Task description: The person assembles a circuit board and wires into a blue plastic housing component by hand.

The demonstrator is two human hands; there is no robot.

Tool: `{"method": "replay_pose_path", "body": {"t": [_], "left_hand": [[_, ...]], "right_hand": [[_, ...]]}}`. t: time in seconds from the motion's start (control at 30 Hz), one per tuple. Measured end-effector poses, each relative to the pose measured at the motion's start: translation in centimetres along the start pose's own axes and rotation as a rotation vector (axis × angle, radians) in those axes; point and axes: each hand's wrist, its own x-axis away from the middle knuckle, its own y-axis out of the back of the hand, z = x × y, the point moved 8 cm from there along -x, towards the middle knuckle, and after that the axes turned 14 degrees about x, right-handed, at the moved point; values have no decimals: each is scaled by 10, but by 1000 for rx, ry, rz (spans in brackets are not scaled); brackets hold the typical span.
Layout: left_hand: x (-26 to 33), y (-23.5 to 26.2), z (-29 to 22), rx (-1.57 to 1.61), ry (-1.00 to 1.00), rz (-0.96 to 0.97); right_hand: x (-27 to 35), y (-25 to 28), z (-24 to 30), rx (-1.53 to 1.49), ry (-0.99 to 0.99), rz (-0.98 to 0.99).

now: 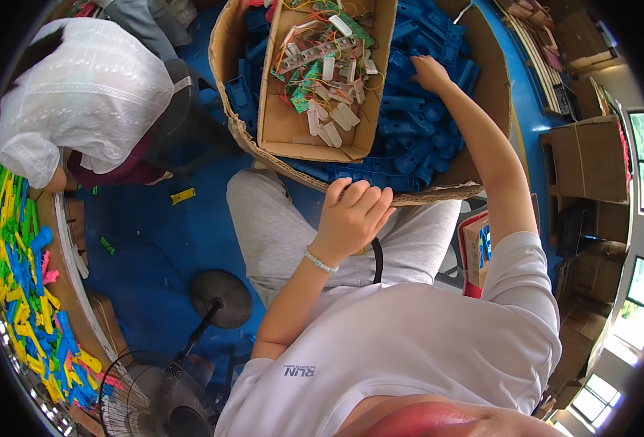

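Note:
My left hand [353,218] rests at the near edge of a large cardboard box [493,120], its fingers curled over the rim. Inside lies a heap of blue plastic parts [409,131], moulded shells of various shapes. My right hand [431,73] reaches across to the heap's far side, with fingers apart and touching the parts; the fingertips are partly hidden, and no held part shows. A smaller open carton [282,131] sits on the heap at the left. It contains green circuit boards [307,87], thin red and yellow wires and small white plastic pieces [329,135].
To the left, a person in a white top [96,95] sits beside a bin of yellow, green and blue plastic pieces [27,284]. A black standing fan [165,400] is at the lower left. Stacked cartons [591,160] line the right side. A yellow piece [183,196] lies on the blue floor.

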Motion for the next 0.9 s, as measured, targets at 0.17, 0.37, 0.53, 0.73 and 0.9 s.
{"method": "replay_pose_path", "body": {"t": [0.17, 0.37, 0.53, 0.73, 0.9], "left_hand": [[-3, 8, 6, 59, 19, -53], [-8, 39, 31, 807, 322, -396], [-20, 44, 53, 1906, 803, -754], [14, 40, 44, 2076, 986, -641], [60, 87, 61, 1926, 719, -822]], "right_hand": [[22, 49, 7, -46, -73, -155], [142, 221, 51, -254, 139, -702], [262, 292, 183, -64, 892, -935], [290, 268, 241, -57, 1109, -966], [231, 274, 220, -304, 904, -1081]]}}
